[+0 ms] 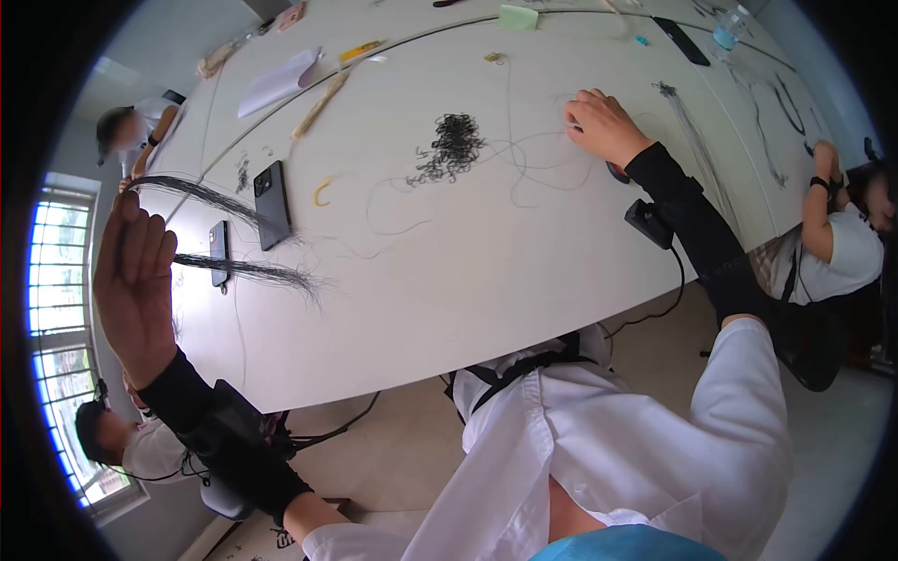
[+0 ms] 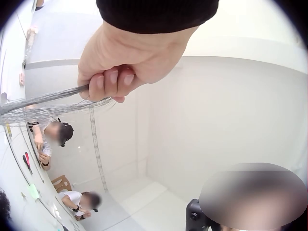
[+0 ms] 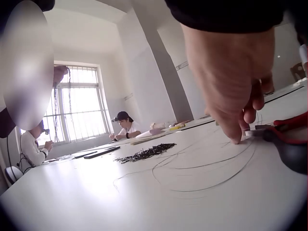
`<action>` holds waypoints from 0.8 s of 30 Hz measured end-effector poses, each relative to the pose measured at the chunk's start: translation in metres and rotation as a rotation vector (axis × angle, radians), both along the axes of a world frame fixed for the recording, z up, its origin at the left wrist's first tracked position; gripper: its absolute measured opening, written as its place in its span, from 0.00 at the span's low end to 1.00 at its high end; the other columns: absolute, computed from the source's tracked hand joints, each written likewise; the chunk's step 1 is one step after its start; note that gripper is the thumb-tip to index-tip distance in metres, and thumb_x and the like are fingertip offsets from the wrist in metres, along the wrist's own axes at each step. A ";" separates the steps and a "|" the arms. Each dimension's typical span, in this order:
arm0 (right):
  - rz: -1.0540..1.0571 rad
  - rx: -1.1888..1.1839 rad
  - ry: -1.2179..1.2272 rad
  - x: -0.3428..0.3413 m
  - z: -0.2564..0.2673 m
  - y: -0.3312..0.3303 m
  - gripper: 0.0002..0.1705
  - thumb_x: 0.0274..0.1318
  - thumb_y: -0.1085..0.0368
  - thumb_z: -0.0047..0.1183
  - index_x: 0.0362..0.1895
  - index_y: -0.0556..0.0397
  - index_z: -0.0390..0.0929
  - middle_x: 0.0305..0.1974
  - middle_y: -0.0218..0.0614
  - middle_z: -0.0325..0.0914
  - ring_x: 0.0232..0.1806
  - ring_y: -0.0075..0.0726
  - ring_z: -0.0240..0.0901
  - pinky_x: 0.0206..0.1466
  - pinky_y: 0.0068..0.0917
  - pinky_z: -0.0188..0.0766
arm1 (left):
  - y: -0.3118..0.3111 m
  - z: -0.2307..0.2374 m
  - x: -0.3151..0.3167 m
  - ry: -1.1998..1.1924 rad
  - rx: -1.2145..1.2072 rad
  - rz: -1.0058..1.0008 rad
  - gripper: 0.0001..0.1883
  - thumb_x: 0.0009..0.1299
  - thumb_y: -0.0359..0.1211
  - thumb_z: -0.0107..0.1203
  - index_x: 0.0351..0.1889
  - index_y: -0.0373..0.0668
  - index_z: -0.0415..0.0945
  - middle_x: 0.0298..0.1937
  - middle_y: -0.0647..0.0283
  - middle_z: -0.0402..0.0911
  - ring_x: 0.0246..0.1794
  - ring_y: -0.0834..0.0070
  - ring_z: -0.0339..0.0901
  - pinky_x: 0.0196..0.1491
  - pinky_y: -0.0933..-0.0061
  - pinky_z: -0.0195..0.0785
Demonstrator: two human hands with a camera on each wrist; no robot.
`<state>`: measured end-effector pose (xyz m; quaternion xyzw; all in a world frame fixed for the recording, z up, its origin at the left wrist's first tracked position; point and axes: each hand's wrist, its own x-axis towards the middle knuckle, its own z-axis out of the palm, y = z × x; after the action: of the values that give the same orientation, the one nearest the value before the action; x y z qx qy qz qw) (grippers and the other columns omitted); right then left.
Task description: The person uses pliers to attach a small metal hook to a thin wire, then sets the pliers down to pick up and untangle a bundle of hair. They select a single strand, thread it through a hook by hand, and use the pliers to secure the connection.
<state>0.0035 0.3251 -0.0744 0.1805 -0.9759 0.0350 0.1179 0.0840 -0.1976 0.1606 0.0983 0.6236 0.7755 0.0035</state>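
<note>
On a white counter (image 1: 402,309) lies a black pile (image 1: 456,142), while the left hand (image 1: 138,276) curls round raised dark strands (image 1: 245,268) and the right hand (image 1: 606,126), fingers bent down beside a red-black tool (image 3: 290,148), has an unclear hold.

The white shirt (image 1: 655,430) has a collar and front placket, with black straps (image 1: 524,363) at the shirt's waist. Beyond the shirt's sleeves, black bands (image 1: 706,224) cover both forearms; the right carries a black box (image 1: 648,222) and black cable (image 1: 681,280). Something blue (image 1: 627,544) shows beside the shirt's collar.
</note>
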 end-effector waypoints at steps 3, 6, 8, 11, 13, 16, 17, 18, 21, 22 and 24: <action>0.035 0.158 0.030 -0.014 -0.010 -0.002 0.06 0.60 0.66 0.53 0.36 0.55 0.79 0.35 0.44 0.79 0.46 0.50 0.76 0.52 0.41 0.74 | -0.002 0.002 0.005 -0.008 -0.001 -0.071 0.11 0.83 0.31 0.40 0.45 0.35 0.72 0.20 0.76 0.49 0.21 0.85 0.44 0.28 0.80 0.43; 0.015 -0.183 -0.044 -0.027 0.009 0.000 0.09 0.62 0.65 0.50 0.35 0.58 0.78 0.34 0.46 0.79 0.41 0.51 0.77 0.49 0.42 0.75 | 0.002 0.006 0.011 -0.001 -0.038 0.121 0.11 0.83 0.32 0.41 0.45 0.35 0.72 0.20 0.76 0.49 0.21 0.85 0.44 0.28 0.80 0.43; -0.046 -0.473 -0.078 -0.038 0.052 0.004 0.10 0.64 0.64 0.50 0.40 0.60 0.75 0.34 0.44 0.80 0.37 0.51 0.77 0.44 0.42 0.72 | 0.009 0.008 0.016 -0.006 -0.035 0.294 0.10 0.83 0.32 0.41 0.45 0.35 0.72 0.19 0.76 0.49 0.21 0.85 0.44 0.28 0.80 0.43; -0.088 -0.374 0.082 -0.073 0.108 0.029 0.11 0.63 0.64 0.50 0.40 0.61 0.76 0.32 0.46 0.80 0.34 0.52 0.77 0.42 0.43 0.73 | -0.008 0.009 0.017 -0.012 -0.014 0.225 0.10 0.83 0.32 0.42 0.46 0.35 0.72 0.19 0.76 0.49 0.21 0.85 0.44 0.28 0.80 0.44; -0.118 -0.385 0.254 -0.089 0.143 0.039 0.13 0.64 0.62 0.49 0.38 0.62 0.76 0.30 0.47 0.79 0.32 0.49 0.77 0.40 0.42 0.72 | -0.013 0.008 0.016 -0.013 0.001 0.135 0.10 0.83 0.32 0.41 0.46 0.36 0.72 0.19 0.76 0.49 0.21 0.85 0.44 0.28 0.79 0.45; -0.164 -0.456 0.517 -0.113 0.182 0.060 0.16 0.66 0.59 0.49 0.36 0.63 0.76 0.27 0.49 0.77 0.31 0.46 0.77 0.37 0.41 0.71 | -0.021 0.006 0.015 -0.004 -0.014 0.038 0.11 0.83 0.32 0.41 0.47 0.35 0.72 0.20 0.75 0.51 0.22 0.85 0.46 0.28 0.80 0.46; -0.178 -0.483 0.588 -0.119 0.190 0.065 0.17 0.66 0.58 0.48 0.35 0.63 0.76 0.25 0.49 0.77 0.30 0.45 0.77 0.37 0.40 0.70 | -0.023 0.005 0.016 0.004 -0.042 0.052 0.11 0.83 0.31 0.40 0.48 0.35 0.72 0.20 0.74 0.54 0.22 0.85 0.47 0.29 0.80 0.48; -0.192 -0.498 0.645 -0.124 0.195 0.068 0.19 0.67 0.57 0.48 0.34 0.63 0.76 0.24 0.50 0.76 0.29 0.44 0.77 0.36 0.40 0.70 | -0.024 0.005 0.018 0.011 -0.071 0.069 0.11 0.83 0.31 0.40 0.49 0.35 0.73 0.21 0.74 0.57 0.22 0.84 0.49 0.29 0.80 0.50; -0.076 -0.500 0.593 -0.124 0.185 0.062 0.20 0.66 0.55 0.50 0.36 0.63 0.79 0.25 0.51 0.79 0.29 0.43 0.79 0.36 0.46 0.70 | 0.061 0.015 0.029 0.047 -0.107 0.827 0.13 0.83 0.31 0.39 0.54 0.33 0.73 0.26 0.70 0.67 0.24 0.84 0.55 0.32 0.82 0.55; -0.116 -0.310 0.330 -0.120 0.175 0.054 0.21 0.66 0.54 0.51 0.39 0.64 0.79 0.29 0.52 0.80 0.34 0.44 0.80 0.40 0.46 0.71 | 0.038 0.014 0.029 0.060 -0.130 0.676 0.14 0.83 0.31 0.39 0.55 0.33 0.73 0.27 0.70 0.68 0.25 0.83 0.57 0.34 0.82 0.56; -0.187 0.089 -0.181 -0.111 0.151 0.045 0.25 0.65 0.50 0.53 0.46 0.65 0.79 0.38 0.55 0.83 0.45 0.46 0.81 0.48 0.46 0.74 | 0.015 0.011 0.028 0.063 -0.128 0.607 0.14 0.83 0.32 0.39 0.55 0.33 0.73 0.29 0.70 0.68 0.27 0.83 0.57 0.35 0.81 0.56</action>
<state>-0.1074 0.3705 0.0771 0.0897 -0.9957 -0.0035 0.0239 0.1124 -0.1829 0.1720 -0.0690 0.6719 0.6968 -0.2414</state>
